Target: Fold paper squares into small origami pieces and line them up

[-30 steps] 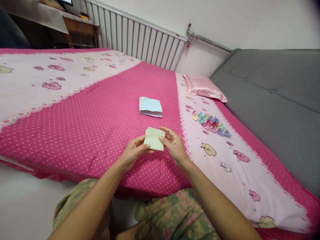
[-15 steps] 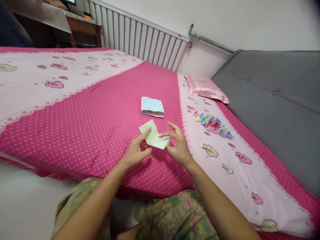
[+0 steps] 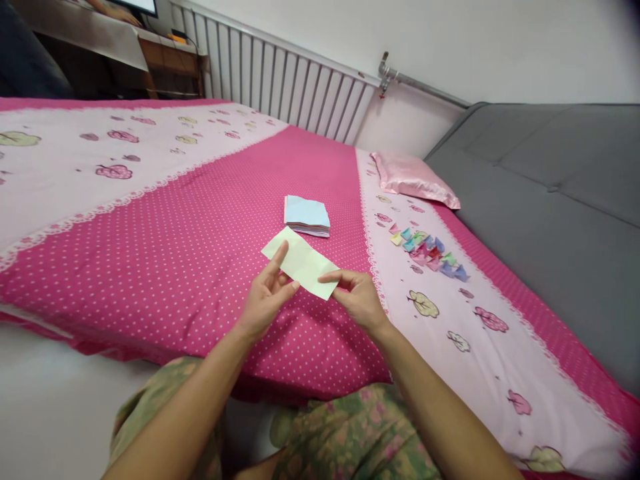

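Observation:
A pale green sheet of paper (image 3: 306, 265), now a long rectangle, is held above the pink dotted bed cover. My left hand (image 3: 267, 293) grips its left part, with the index finger lying over the top face and the thumb at the lower edge. At the right end my right hand (image 3: 357, 293) pinches the paper between fingers and thumb. Just beyond the sheet lies a stack of coloured paper (image 3: 307, 212) with a light blue piece on top. Off to the right, several small folded paper pieces (image 3: 430, 252) in mixed colours sit in a cluster on the cover.
A pink satin pillow (image 3: 413, 181) lies near the grey headboard (image 3: 545, 220). Behind the bed (image 3: 210, 220) stands a white radiator (image 3: 280, 73). At the far left is a desk (image 3: 170, 59) with a screen, and another person's hand (image 3: 117, 12) rests there.
The green paper has gone from a bent shape with a raised left flap to a flatter rectangle. My right fingers have closed down onto its right end.

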`<move>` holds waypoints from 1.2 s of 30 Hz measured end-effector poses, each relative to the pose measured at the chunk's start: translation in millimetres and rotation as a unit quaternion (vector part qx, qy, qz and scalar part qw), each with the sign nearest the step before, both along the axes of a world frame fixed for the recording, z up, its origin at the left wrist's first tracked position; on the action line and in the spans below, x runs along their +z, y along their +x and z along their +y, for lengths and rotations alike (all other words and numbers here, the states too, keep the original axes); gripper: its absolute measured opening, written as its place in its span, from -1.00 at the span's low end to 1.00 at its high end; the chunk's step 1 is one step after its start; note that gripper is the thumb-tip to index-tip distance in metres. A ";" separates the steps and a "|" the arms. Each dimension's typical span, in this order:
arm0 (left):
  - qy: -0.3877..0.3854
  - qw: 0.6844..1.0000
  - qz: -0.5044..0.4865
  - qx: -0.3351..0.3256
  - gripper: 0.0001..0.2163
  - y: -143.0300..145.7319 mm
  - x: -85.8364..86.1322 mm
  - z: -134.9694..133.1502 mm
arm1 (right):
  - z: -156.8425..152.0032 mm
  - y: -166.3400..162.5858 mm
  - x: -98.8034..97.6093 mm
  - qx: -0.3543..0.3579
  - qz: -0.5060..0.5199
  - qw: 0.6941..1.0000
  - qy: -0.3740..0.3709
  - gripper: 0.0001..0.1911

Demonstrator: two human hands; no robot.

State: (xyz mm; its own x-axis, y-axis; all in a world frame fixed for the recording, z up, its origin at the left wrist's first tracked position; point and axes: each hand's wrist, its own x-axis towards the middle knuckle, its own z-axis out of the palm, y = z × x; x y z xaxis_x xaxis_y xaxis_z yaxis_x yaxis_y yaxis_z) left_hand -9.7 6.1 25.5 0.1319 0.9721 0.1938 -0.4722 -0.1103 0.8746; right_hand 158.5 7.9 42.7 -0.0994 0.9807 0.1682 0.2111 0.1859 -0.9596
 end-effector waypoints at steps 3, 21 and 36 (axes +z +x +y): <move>0.006 1.000 0.001 -0.003 -0.28 0.4 0.4 -0.1 | 0.6 -0.8 0.4 -0.001 -0.008 1.000 0.005 -0.82; -0.040 0.995 0.084 -0.021 -0.60 -1.8 -11.8 2.2 | 1.0 -1.7 -1.6 0.017 -0.010 1.000 0.019 -0.76; -0.056 0.997 0.053 -0.026 -0.55 -0.2 -7.6 0.8 | 0.6 -0.9 -2.0 0.032 -0.044 0.998 0.028 -0.74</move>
State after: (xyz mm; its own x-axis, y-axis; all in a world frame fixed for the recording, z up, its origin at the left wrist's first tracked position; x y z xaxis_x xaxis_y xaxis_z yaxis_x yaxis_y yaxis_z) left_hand -9.8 6.9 17.9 0.1971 0.9781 0.0665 -0.3789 0.0135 0.9253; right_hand 157.7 8.5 40.7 -0.1789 0.9613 0.2096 0.2800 0.2540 -0.9258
